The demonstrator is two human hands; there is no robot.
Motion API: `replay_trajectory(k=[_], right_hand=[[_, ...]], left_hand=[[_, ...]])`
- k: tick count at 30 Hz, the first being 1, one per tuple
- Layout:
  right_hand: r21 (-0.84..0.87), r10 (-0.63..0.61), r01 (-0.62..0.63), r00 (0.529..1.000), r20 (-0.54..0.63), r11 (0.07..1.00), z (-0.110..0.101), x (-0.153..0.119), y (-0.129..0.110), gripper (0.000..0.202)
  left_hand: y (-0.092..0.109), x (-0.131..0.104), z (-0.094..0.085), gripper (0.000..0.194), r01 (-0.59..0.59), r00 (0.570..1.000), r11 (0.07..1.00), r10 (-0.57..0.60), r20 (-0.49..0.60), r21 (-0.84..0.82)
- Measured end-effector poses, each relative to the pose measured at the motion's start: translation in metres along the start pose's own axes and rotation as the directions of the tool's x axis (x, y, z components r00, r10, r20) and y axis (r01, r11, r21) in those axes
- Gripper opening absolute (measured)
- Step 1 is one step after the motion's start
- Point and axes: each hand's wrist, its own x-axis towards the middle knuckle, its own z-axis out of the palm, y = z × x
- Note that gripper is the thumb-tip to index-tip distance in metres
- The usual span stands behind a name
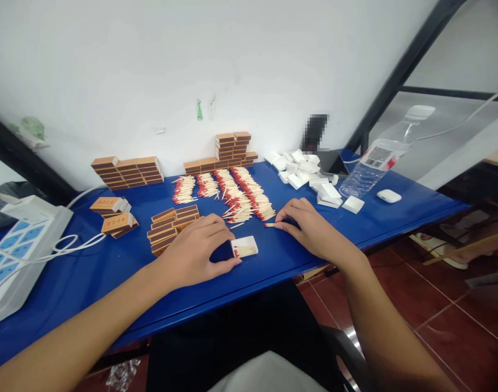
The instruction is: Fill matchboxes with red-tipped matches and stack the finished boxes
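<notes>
A small white matchbox tray (249, 243) with some red-headed matches in it lies on the blue table. My left hand (198, 245) holds its left end, thumb at the near side and index finger at the far side. Just right of the match rows, my right hand (308, 226) pinches a few matches (269, 225) low over the table, red heads pointing left. Behind the tray lie several rows of loose matches (253, 190). Brown matchbox sleeves (181, 215) sit stacked beyond my left hand, which partly covers them.
Stacked matchboxes (128, 171) and a second stack (232, 149) line the wall. White trays (298, 169) are heaped at the back right, near a plastic bottle (375, 158) and white earphone case (389, 196). A power strip (24, 245) with cables occupies the left. Orange matchboxes (118, 223) stand nearby.
</notes>
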Motion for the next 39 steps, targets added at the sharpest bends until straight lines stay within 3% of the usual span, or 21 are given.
replay_trajectory(k=[10,18,25,29,33,39], right_hand=[[-0.011,-0.017,0.017,1.0,-0.016,1.0,-0.004,0.001,-0.011,0.017],[0.047,-0.09,0.091,0.995,-0.036,0.995,-0.004,-0.002,-0.059,0.012],[-0.012,-0.17,0.17,0.985,-0.001,0.985,0.017,-0.002,-0.082,0.008],[-0.094,-0.174,0.174,0.985,0.013,0.98,0.026,-0.001,-0.085,0.01],[-0.055,-0.177,0.178,0.984,0.011,0.983,0.02,-0.001,-0.083,0.01],[-0.065,-0.101,0.089,0.973,-0.21,0.994,0.002,0.002,-0.035,0.012]], left_hand=[[0.0,0.0,0.0,0.027,0.001,1.0,1.0,-0.001,-0.003,-0.003],[0.0,0.0,0.0,0.025,-0.007,1.0,1.0,0.008,-0.022,0.031],[0.001,0.001,0.0,0.025,-0.02,0.999,0.999,0.021,-0.044,0.028],[0.001,0.002,0.0,0.022,-0.023,0.999,0.999,0.025,-0.047,0.028],[0.001,0.001,0.0,0.022,-0.015,0.999,0.999,0.016,-0.038,0.028],[0.001,0.0,-0.001,0.026,-0.008,1.0,0.999,0.009,-0.019,0.045]])
